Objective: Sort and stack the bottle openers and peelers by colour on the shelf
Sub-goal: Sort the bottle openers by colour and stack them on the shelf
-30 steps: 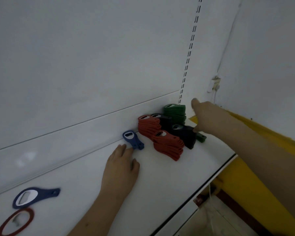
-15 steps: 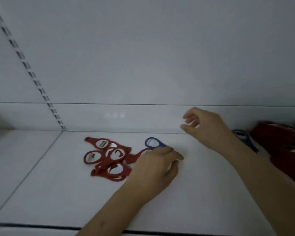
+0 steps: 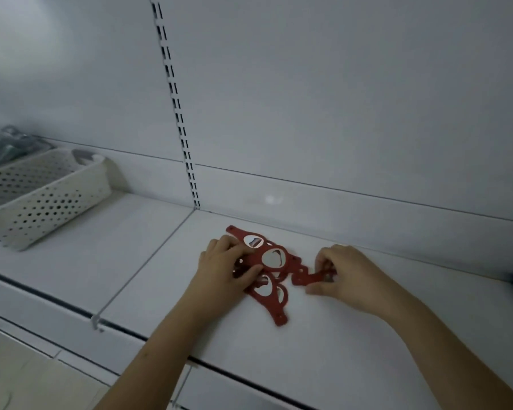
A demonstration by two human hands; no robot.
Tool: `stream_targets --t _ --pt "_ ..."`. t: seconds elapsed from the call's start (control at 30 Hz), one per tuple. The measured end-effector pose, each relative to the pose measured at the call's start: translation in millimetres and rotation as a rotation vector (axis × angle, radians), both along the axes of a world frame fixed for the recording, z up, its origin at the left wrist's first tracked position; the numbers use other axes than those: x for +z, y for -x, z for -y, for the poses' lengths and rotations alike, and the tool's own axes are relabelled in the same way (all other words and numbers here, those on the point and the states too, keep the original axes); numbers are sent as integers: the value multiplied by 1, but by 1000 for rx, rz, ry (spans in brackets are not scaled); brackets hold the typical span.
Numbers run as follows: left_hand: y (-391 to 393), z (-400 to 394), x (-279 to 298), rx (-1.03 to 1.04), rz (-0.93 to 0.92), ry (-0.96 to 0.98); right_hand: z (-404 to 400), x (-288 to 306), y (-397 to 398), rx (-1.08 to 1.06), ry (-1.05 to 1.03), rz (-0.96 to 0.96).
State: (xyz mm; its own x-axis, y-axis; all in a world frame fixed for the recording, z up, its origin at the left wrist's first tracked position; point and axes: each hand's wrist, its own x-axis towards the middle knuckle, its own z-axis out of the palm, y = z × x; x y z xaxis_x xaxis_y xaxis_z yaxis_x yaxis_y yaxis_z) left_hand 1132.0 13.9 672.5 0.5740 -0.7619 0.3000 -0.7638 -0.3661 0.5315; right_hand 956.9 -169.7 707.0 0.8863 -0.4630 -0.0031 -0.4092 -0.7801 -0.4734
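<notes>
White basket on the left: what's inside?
Inside the white perforated basket, only a grey shape shows above the far rim. Its walls cover the rest. Blurred grey-blue items lie behind it.

The white shelf [image 3: 71, 261] ran along a white back panel [image 3: 338, 99], which carried a slotted vertical upright [image 3: 175, 113]. A thin divider wire [image 3: 144, 263] crossed the shelf from back to front. A perforated cream basket [image 3: 42, 202] stood on the left section, under dim, even light.

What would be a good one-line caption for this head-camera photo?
Both hands, left hand and right hand, gather loose red bottle openers on a white shelf beside a perforated basket.
</notes>
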Motion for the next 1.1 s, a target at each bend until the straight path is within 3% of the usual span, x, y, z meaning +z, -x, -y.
stream_targets --t 0.17,0.3,0.47,0.63,0.87,1.1 --pt "-3 -8 5 -17 -114 66 -7 -3 6 -68 -27 91" --pt "-1 -10 10 32 -259 136 -14 16 4 -115 -254 317" --pt "3 -12 17 85 -549 258 -26 32 -13 -24 -425 263" --pt "-1 -14 18 92 -606 335 -33 43 -33 63 -362 350" --pt "-7 -17 16 -25 -833 449 -37 22 -73 -29 -399 341" --pt "-2 -15 21 -96 -789 399 -39 21 -83 81 -271 236"
